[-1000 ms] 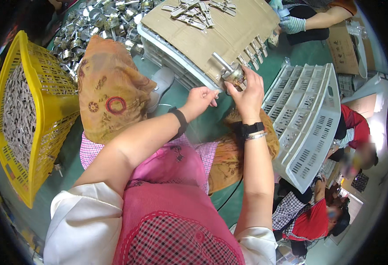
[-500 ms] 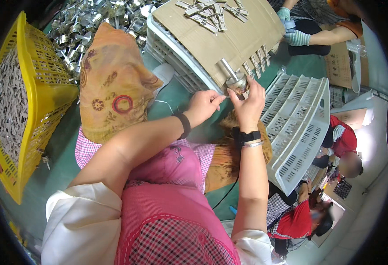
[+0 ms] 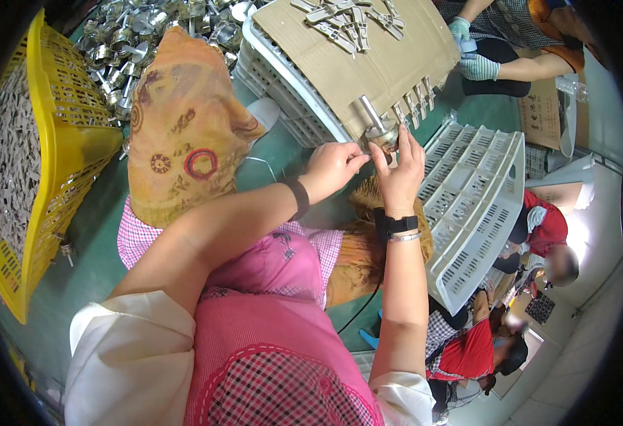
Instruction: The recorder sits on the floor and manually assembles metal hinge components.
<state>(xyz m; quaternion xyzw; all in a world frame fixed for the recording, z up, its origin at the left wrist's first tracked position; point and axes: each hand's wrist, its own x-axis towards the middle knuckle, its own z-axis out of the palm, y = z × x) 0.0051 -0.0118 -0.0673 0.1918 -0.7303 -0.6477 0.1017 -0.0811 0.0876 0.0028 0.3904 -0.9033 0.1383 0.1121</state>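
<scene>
The cupped metal part point(image 3: 383, 136) with its rod is in my right hand point(image 3: 402, 170), at about one o'clock in the head view, at the near corner of the cardboard point(image 3: 379, 71); I cannot tell whether it rests on it. My right thumb and fingers are closed around the cup's lower side. My left hand point(image 3: 330, 169) is just beside it at seven o'clock, thumb and forefinger pinched narrow; whether they hold anything, I cannot tell.

The cardboard covers a pale crate point(image 3: 283, 89), with a heap of clips point(image 3: 359, 28) at twelve. A row of clips point(image 3: 411, 105) along the edge stands close by at one o'clock, crowding that side. A co-worker's gloved hands point(image 3: 480, 67) are beyond. A white slatted crate point(image 3: 478, 202) tilts at three, the yellow basket point(image 3: 77, 117) of grey pieces stands at nine, and piled metal parts point(image 3: 121, 55) lie at eleven, behind my cloth-covered knee point(image 3: 183, 128).

The rod points to eleven o'clock, the cup to five, the long axis slanting between.
</scene>
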